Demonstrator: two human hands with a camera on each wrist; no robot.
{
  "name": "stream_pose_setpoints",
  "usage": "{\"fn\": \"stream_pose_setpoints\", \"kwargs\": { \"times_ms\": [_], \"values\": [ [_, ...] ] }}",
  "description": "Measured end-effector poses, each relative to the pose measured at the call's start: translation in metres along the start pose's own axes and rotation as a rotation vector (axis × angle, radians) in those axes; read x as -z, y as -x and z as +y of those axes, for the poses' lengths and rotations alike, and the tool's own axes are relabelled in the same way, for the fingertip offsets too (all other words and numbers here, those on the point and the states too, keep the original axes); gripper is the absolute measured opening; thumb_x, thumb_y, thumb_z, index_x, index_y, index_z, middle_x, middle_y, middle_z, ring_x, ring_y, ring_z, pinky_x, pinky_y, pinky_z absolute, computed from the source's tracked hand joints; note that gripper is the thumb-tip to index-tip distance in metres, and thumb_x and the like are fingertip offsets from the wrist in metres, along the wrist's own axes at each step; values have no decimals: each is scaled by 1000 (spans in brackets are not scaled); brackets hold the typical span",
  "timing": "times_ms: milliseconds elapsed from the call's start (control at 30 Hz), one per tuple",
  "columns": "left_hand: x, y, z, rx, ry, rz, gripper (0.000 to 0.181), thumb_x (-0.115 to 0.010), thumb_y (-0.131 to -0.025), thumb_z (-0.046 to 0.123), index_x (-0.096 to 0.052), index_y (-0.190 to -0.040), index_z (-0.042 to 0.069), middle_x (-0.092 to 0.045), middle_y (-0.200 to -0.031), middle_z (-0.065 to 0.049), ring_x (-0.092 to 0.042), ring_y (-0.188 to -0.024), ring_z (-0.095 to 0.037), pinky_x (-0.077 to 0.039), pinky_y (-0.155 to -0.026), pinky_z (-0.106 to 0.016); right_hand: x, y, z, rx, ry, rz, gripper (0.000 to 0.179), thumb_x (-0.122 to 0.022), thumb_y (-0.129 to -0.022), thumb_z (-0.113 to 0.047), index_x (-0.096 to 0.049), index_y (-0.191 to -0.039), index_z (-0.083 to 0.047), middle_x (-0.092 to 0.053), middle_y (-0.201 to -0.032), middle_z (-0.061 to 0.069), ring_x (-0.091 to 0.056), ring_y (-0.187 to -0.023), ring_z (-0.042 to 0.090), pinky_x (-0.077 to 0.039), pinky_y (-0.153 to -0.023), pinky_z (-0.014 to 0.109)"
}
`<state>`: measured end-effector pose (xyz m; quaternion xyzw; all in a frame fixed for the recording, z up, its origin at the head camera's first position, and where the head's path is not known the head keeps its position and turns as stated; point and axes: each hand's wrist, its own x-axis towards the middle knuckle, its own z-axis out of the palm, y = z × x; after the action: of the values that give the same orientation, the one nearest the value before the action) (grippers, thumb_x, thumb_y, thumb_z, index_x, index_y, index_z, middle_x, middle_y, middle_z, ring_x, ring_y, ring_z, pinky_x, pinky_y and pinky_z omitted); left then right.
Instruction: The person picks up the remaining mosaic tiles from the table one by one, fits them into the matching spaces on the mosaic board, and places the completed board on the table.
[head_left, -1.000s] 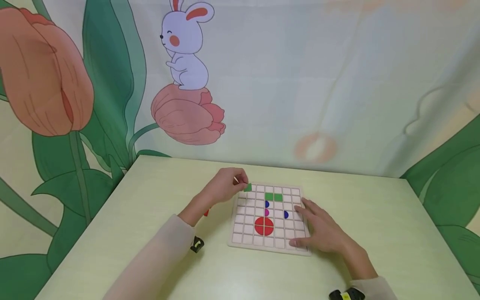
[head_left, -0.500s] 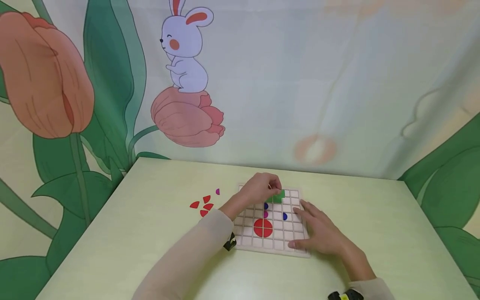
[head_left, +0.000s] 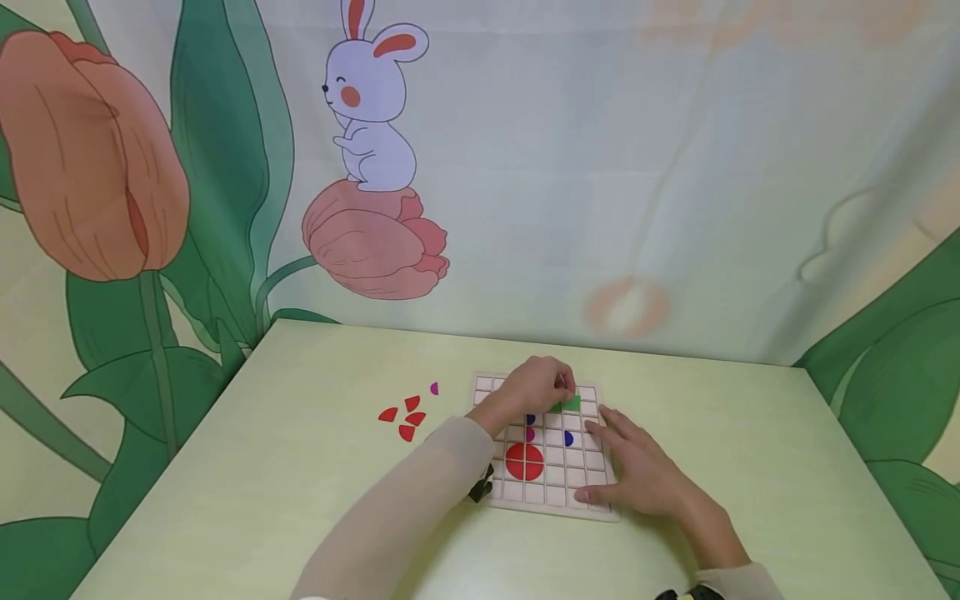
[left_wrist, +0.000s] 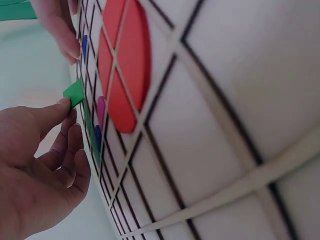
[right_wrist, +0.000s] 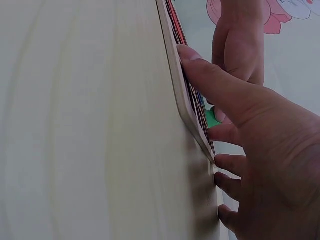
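My left hand [head_left: 534, 388] pinches a green square tile [left_wrist: 74, 93] between thumb and forefinger, over the far right part of a white gridded board [head_left: 534, 507]. In the left wrist view the tile stands tilted at the grid. Other green on the board is partly hidden behind the hand. Spread along the board's right side, my right hand [head_left: 645, 468] rests with its thumb on the grid and several fingers at the rim. On the board lie a red circle [head_left: 516, 452] of quarter pieces, a magenta piece [head_left: 530, 434] and two blue half-circles [head_left: 568, 439].
Several loose red quarter pieces [head_left: 406, 432] and a magenta half-circle [head_left: 434, 388] lie on the pale table [head_left: 315, 467] left of the board. A printed cloth [head_left: 525, 250] with a rabbit and tulips hangs behind the table's far edge.
My left hand has moved right, from the board's far left corner to its far right part, with the green tile. The loose pieces have come into sight. The right hand stays put.
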<state>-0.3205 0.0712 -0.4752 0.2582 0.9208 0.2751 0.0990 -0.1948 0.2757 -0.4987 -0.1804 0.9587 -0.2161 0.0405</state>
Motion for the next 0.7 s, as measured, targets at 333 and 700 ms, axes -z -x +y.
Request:
{"fn": "stream_pose_setpoints", "kwargs": {
  "times_ms": [333,700],
  "values": [
    [-11,-4,-5,-9,-37,6,10,-73,-103,25,-73,-93,22,-65,-86,9,-57,-81,-10,-48,-76,-24,1,1,-1,5,6,5,110,-82,-77,-73,-47,-159,-8,-26,-172,19,-23,-157,47,-28,-119,70],
    [-3,2,-5,-17,-80,25,12,-76,-100,29,-75,-109,19,-65,-99,9,-59,-87,-9,-51,-81,-23,-1,0,0,3,-4,5,109,-82,-78,-72,-47,-159,-9,-26,-172,19,-23,-157,47,-26,-119,70]
  ]
}}
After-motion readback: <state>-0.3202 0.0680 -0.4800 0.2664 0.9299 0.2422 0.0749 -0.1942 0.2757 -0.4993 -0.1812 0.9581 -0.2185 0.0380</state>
